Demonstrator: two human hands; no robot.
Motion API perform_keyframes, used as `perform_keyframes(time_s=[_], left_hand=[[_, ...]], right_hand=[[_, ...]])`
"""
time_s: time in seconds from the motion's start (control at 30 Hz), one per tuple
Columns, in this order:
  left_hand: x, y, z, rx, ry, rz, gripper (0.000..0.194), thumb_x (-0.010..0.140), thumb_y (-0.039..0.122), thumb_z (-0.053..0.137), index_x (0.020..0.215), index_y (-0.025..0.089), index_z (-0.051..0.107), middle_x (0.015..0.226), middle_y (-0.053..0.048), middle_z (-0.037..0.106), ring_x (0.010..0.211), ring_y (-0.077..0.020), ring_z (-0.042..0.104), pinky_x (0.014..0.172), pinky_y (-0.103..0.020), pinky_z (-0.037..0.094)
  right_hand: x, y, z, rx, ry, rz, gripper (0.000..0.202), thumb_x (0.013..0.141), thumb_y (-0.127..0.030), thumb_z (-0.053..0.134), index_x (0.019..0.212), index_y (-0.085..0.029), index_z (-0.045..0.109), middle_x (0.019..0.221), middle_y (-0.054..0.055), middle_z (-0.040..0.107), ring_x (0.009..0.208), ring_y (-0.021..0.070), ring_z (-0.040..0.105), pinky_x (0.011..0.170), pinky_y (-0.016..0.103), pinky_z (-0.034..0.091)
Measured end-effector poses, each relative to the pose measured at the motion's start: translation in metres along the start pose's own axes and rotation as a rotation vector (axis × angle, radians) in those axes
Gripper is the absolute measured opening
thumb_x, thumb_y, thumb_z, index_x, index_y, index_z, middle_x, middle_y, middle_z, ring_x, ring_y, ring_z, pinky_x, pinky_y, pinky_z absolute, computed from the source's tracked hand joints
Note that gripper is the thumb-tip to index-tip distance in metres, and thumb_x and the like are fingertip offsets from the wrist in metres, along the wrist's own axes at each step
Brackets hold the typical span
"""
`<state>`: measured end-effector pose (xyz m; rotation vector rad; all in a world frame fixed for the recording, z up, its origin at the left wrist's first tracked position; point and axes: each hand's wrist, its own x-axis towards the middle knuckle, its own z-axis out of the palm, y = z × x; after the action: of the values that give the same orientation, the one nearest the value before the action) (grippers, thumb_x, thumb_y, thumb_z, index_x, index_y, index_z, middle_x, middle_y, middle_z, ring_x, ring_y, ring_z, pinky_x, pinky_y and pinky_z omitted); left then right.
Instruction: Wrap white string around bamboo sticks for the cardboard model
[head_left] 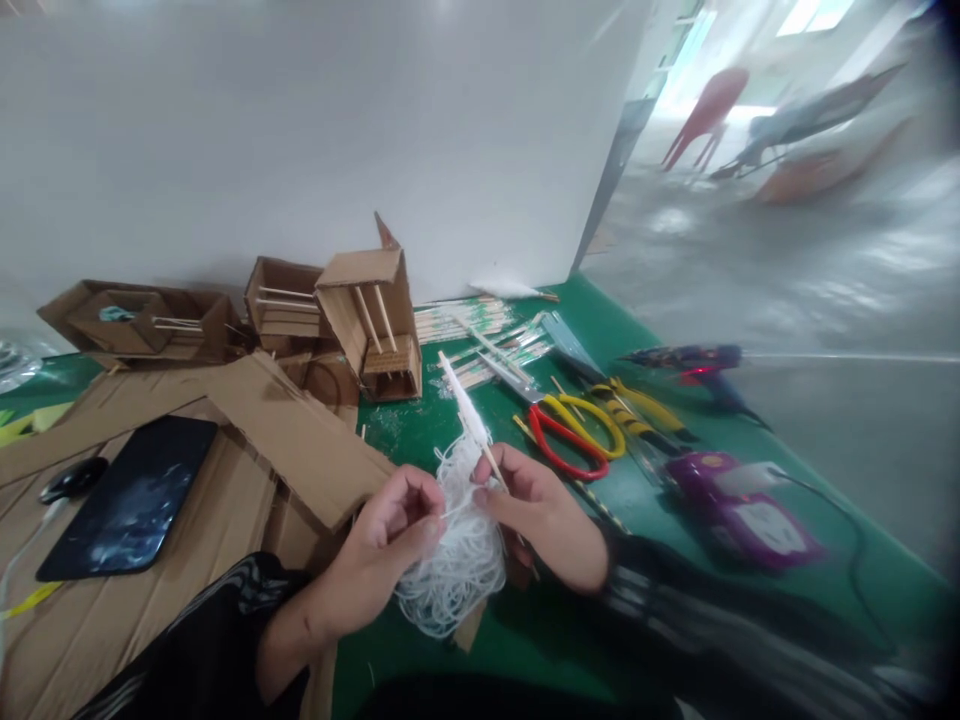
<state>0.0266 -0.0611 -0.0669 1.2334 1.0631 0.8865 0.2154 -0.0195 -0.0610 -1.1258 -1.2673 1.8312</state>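
Observation:
Between finger and thumb, my right hand (pixel 536 505) pinches a thin wooden stick whose upper part is wound with white string (pixel 466 402). My left hand (pixel 401 525) is closed in a pinch on a white thread, which runs across toward the stick. Behind and below both hands a loose tangled heap of white yarn (pixel 454 585) lies on the green table. The stick leans up and to the left, its bare lower end coming out under my right hand.
To the right lie red-and-yellow scissors (pixel 574 440), yellow-black pliers (pixel 630 410), a glue gun (pixel 690 358) and a purple power strip (pixel 739 510). Wrapped sticks (pixel 480 320) lie behind. On the left are cardboard boxes (pixel 375 320), cardboard sheets (pixel 300 440) and a black tablet (pixel 131 500).

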Motion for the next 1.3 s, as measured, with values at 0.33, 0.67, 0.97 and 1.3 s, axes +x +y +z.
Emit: perform_keyframes(time_s=[0.33, 0.67, 0.97, 1.3], left_hand=[[0.000, -0.006, 0.009, 0.413, 0.102, 0.018, 0.016, 0.087, 0.036, 0.054, 0.087, 0.019, 0.053, 0.059, 0.007, 0.034, 0.054, -0.0094, 0.034, 0.052, -0.020, 0.029], [0.004, -0.003, 0.006, 0.607, 0.191, 0.017, 0.027, 0.083, 0.036, 0.058, 0.105, 0.021, 0.063, 0.055, 0.008, 0.035, 0.051, -0.0105, 0.038, 0.051, -0.021, 0.030], [0.004, 0.000, 0.009, 0.654, 0.200, -0.042, 0.007, 0.080, 0.027, 0.056, 0.080, 0.020, 0.059, 0.054, 0.008, 0.037, 0.051, -0.0100, 0.040, 0.051, -0.021, 0.030], [0.005, -0.001, 0.006, 0.595, 0.100, -0.034, 0.004, 0.082, 0.021, 0.050, 0.085, 0.021, 0.052, 0.060, 0.006, 0.046, 0.055, -0.0109, 0.044, 0.052, -0.021, 0.031]], right_hand=[[0.000, 0.007, 0.002, 0.109, -0.118, 0.022, 0.028, 0.080, -0.038, 0.065, 0.087, -0.022, 0.043, 0.045, -0.014, 0.041, 0.024, 0.0027, 0.033, 0.023, 0.012, 0.024], [0.001, 0.005, -0.002, 0.015, -0.201, 0.058, 0.036, 0.076, -0.038, 0.070, 0.091, -0.021, 0.042, 0.046, -0.015, 0.045, 0.025, 0.0034, 0.036, 0.024, 0.012, 0.026], [-0.001, 0.003, 0.001, -0.103, -0.142, 0.077, 0.020, 0.079, -0.023, 0.061, 0.086, -0.022, 0.042, 0.045, -0.015, 0.043, 0.025, 0.0030, 0.034, 0.023, 0.013, 0.024], [0.001, 0.004, 0.001, -0.063, -0.198, 0.048, 0.022, 0.078, -0.027, 0.061, 0.087, -0.022, 0.041, 0.047, -0.015, 0.043, 0.025, 0.0028, 0.033, 0.023, 0.013, 0.023]])
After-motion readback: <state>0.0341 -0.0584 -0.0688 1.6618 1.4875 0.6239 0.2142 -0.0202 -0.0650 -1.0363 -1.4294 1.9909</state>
